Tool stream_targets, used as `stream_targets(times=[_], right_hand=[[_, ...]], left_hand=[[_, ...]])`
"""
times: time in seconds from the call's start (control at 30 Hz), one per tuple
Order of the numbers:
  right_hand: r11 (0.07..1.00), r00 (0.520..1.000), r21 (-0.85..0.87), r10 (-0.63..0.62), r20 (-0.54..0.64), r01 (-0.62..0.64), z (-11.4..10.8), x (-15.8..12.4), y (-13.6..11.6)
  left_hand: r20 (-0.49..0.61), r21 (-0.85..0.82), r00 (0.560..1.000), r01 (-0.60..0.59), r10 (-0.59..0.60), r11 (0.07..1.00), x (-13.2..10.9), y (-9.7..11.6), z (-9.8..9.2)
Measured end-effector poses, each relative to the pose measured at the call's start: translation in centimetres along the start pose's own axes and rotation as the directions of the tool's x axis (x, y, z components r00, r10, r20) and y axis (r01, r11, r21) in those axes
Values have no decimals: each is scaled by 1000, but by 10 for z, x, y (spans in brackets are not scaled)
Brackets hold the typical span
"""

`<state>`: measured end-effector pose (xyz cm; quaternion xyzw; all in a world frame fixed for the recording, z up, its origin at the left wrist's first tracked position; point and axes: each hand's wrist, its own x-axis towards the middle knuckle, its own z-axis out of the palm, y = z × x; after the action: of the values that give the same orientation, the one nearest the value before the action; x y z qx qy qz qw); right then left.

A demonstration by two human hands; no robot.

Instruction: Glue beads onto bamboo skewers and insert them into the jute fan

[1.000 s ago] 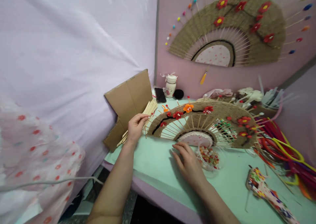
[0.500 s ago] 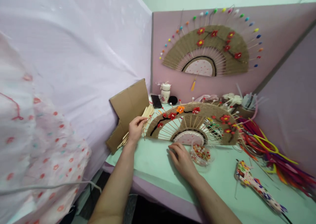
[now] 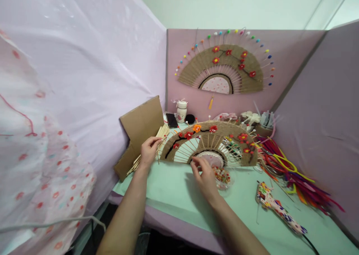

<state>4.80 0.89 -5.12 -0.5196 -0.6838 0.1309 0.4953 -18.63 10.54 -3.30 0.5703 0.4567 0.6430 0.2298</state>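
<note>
My left hand [image 3: 149, 151] is pinched at the left end of a twine-wrapped fan [image 3: 210, 133], its fingertips closed on a thin stick [image 3: 158, 157] near a red bead. The fan leans upright, with red and orange flowers, a black branch line and beaded stick tips. Raised in front of the fan's scalloped pink centre, my right hand [image 3: 206, 178] has thumb and forefinger drawn together; whatever lies between them is too small to make out. Beside that hand stands a clear bowl of mixed beads [image 3: 222, 175], partly covered by it.
Bamboo sticks [image 3: 134, 165] lie against bent cardboard [image 3: 143, 126] at left. A glue gun with patterned wrap [image 3: 280, 209] and bundled coloured strips [image 3: 303, 180] lie at right. Behind are a white jar [image 3: 181, 112] and a phone [image 3: 171, 120]. A finished fan [image 3: 224, 66] hangs above.
My right hand has lifted off the tabletop beside the bead bowl, and its thumb and forefinger have come together. My left hand keeps its pinch. The head view has tilted upward and shifted right.
</note>
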Motion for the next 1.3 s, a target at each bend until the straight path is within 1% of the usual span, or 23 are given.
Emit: stream_targets(times=[0.1, 0.17, 0.27, 0.4, 0.57, 0.77, 1.03, 1.3], right_hand=[[997, 991, -19, 75, -112, -78, -6, 21, -4], [992, 983, -37, 113, -147, -120, -10, 35, -9], [984, 975, -76, 147, -164, -161, -14, 51, -15], [972, 973, -136, 170, -154, -192, -13, 61, -17], [958, 975, -197, 184, -126, -207, -6, 62, -13], [953, 977, -223, 184, -106, -204, 1, 60, -8], [954, 979, -230, 172, -105, -193, 3, 59, -6], [957, 980, -220, 170, -102, -189, 4, 58, -5]], left_hand=[[6, 5, 1000, -10, 10, 1000, 0, -2, -1], [8, 6, 1000, -13, 13, 1000, 1, -3, -1], [9, 6, 1000, -18, 18, 1000, 1, -3, -2], [6, 3, 1000, -22, 22, 1000, 1, 1, -1], [-1, 0, 1000, -16, 16, 1000, 0, 4, 0], [7, 4, 1000, -11, 11, 1000, 0, 0, 0], [-6, -6, 1000, 22, -22, 1000, 0, 1, 1], [-15, 0, 1000, 17, -17, 1000, 1, 2, 2]])
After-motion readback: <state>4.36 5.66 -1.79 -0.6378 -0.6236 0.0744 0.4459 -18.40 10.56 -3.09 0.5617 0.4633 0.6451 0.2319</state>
